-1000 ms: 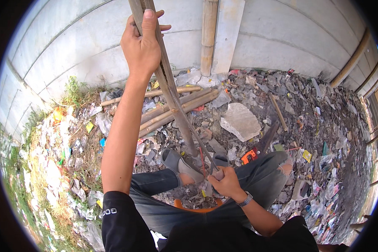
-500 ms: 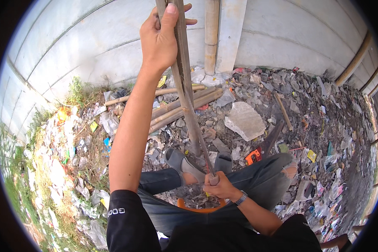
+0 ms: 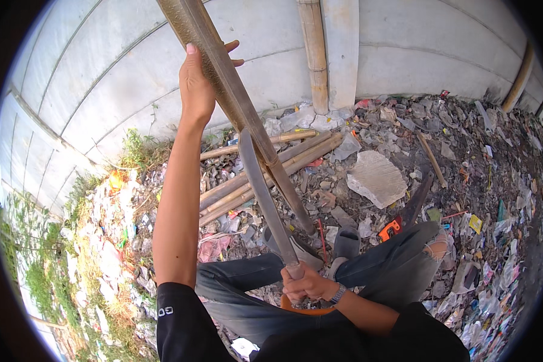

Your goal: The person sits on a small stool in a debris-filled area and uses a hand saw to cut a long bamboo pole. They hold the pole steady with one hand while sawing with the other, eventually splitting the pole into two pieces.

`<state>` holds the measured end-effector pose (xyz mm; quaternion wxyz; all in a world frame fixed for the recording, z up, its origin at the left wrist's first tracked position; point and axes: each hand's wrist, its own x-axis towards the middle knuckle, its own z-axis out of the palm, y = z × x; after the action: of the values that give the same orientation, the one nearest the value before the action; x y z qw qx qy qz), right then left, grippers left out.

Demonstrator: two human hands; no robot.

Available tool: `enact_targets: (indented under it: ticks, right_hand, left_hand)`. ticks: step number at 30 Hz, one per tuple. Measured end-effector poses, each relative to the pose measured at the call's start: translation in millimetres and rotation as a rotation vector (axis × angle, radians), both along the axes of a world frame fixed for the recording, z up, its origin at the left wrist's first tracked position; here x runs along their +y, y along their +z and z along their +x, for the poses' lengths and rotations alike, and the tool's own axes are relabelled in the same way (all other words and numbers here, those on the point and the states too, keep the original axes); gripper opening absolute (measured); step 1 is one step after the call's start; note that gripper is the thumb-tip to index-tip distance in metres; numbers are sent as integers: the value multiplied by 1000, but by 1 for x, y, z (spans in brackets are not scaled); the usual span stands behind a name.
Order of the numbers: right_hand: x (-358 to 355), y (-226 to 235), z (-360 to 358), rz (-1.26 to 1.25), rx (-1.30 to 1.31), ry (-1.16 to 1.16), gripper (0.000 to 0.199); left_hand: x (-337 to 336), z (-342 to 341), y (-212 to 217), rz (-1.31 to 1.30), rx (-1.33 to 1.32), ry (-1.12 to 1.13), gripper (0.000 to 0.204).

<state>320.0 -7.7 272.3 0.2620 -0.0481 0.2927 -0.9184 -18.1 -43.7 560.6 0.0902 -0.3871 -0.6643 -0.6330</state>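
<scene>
My left hand (image 3: 197,90) is wrapped round the upper part of a long bamboo pole (image 3: 253,136), thumb in front and fingertips showing behind. The pole leans, its top off to the upper left and its foot on the littered ground. A lengthwise split runs down it. In my right hand (image 3: 308,283) is the handle of a machete (image 3: 264,196). Its curved blade points up, with the tip end overlapping the pole's left edge in view; whether they touch, I cannot tell.
Several cut bamboo lengths (image 3: 277,172) lie beyond my feet. A stone slab (image 3: 377,179) and an orange-handled saw (image 3: 391,228) are to the right. An orange curved object (image 3: 308,311) shows between my legs. Litter covers the ground up to the concrete wall (image 3: 416,66).
The pole's top has tilted left, and my left hand has moved left and down with it. The machete, seen edge-on along the pole before, has swung left and shows its broad side.
</scene>
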Motion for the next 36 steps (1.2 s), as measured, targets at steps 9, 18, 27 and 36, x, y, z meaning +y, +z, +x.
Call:
enact_targets:
  ticks: [9,18,27,36]
  right_hand:
    - [54,35,16,1039,73,-684,39]
    - [50,46,20,805,3,-713,40]
    - [53,87,15,664,-18,-697,42]
    - [63,125,17,760,-70,-693,45]
  left_hand:
    - [31,-14,-8,44,-51,17,76]
    - [65,6,-1,132,-33,82,61]
    - [63,13,4,130,-6,134,53]
    - [65,15,1,121,-27,230,57]
